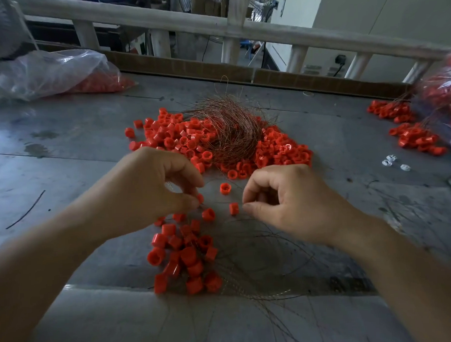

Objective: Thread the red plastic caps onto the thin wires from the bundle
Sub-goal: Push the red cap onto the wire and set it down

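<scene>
A bundle of thin coppery wires lies on a wide heap of loose red plastic caps in the middle of the grey table. My left hand pinches a red cap between thumb and fingertips. My right hand has thumb and forefinger pinched together beside another red cap; a thin wire seems to run from this pinch, hard to see. A single cap sits between the hands. Below them lies a cluster of caps on wires, the wires fanning toward me.
A clear plastic bag of red caps lies at the back left. Another bag and more caps on wires sit at the right edge, with small white parts nearby. A brown board and white railing bound the far side.
</scene>
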